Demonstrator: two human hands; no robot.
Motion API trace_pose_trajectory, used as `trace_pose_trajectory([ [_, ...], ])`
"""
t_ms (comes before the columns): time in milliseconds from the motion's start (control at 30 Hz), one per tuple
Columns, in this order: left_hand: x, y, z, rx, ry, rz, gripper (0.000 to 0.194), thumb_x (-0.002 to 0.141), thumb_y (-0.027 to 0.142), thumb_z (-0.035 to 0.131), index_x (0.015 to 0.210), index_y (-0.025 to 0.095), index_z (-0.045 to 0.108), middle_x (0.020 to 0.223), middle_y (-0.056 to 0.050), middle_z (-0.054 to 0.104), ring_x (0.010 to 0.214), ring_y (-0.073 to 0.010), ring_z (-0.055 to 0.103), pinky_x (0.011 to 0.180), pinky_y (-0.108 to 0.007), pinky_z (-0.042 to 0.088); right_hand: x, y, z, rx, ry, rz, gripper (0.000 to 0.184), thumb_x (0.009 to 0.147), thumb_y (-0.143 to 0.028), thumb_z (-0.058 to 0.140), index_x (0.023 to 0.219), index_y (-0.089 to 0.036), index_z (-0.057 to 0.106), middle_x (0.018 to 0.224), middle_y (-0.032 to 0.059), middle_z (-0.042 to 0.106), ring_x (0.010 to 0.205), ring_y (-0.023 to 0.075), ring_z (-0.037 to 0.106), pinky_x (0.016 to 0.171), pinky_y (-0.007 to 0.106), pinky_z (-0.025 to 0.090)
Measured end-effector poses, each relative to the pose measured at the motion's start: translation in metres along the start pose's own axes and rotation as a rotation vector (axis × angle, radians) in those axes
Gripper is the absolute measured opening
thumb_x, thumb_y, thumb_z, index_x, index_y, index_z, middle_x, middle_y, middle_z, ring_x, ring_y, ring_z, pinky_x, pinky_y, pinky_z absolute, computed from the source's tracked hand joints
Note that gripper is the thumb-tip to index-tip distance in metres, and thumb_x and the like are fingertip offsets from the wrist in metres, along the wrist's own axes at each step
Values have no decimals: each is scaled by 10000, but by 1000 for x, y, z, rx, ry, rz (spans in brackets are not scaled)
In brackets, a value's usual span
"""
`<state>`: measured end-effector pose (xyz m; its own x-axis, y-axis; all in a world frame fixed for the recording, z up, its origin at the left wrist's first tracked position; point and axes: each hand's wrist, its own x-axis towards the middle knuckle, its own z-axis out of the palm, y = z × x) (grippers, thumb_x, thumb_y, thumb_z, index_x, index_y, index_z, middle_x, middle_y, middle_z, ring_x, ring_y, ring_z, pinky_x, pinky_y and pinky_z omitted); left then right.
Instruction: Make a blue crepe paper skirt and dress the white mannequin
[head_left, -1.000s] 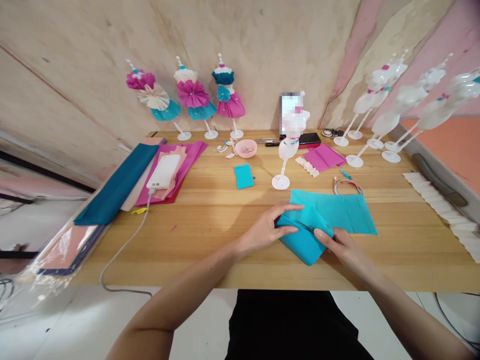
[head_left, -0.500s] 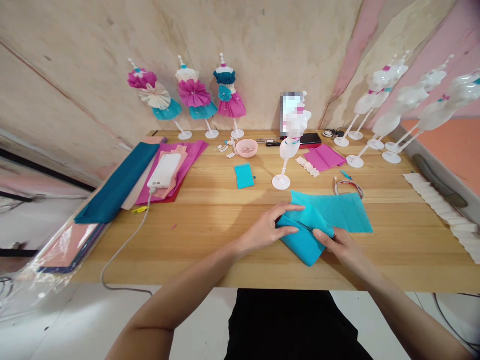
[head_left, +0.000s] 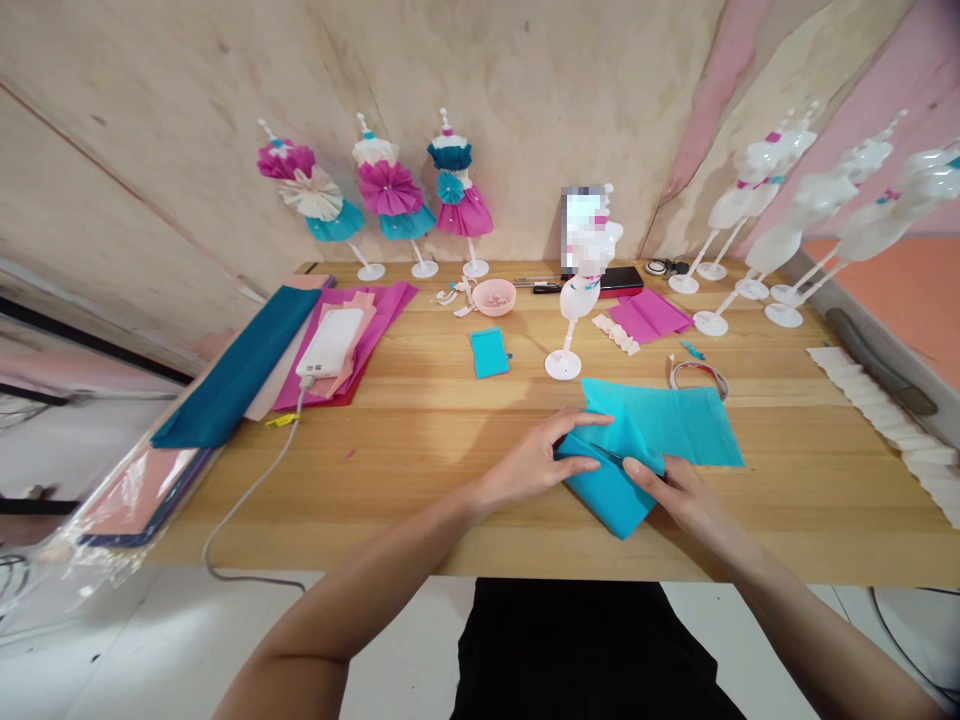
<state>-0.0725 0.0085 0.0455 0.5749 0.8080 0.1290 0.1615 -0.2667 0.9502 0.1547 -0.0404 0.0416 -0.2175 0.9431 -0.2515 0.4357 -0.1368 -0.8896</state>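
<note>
My left hand (head_left: 536, 460) grips the left edge of a folded turquoise crepe paper sheet (head_left: 611, 500) between thumb and fingers. On its right side my right hand (head_left: 686, 500) pinches the same sheet, thumb on top and fingers partly hidden. A thin dark line runs between the paper layers near the right thumb; whether it is a gap or a blade I cannot tell. Behind the hands a flat part of turquoise crepe paper (head_left: 697, 425) lies on the table. Just beyond stands a small white mannequin (head_left: 581, 300) with narrow bands at neck and waist.
Several white mannequins (head_left: 780, 240) stand at the back right, and three dressed ones (head_left: 390, 190) at the back left. A pink bowl (head_left: 494, 298) and a small turquoise piece (head_left: 490, 353) sit mid-table. A white power bank (head_left: 330, 345) with a cable lies on stacked papers at left.
The folded paper's lower corner has dipped slightly toward me, and its upper flap has shifted a little. Both hands keep their hold in nearly the same place.
</note>
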Motion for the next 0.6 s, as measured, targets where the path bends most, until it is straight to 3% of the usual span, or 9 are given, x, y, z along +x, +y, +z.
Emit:
trace_pose_trajectory([
  [600, 0, -1, 3, 1, -21, 23, 491, 820, 353, 680, 1289, 280, 554, 1305, -56, 572, 1178, -234, 542, 1032, -372, 405, 0, -8, 3, 9, 3, -32, 386, 891, -562, 498, 787, -199, 584, 809, 27, 582, 765, 188, 517, 686, 316, 437],
])
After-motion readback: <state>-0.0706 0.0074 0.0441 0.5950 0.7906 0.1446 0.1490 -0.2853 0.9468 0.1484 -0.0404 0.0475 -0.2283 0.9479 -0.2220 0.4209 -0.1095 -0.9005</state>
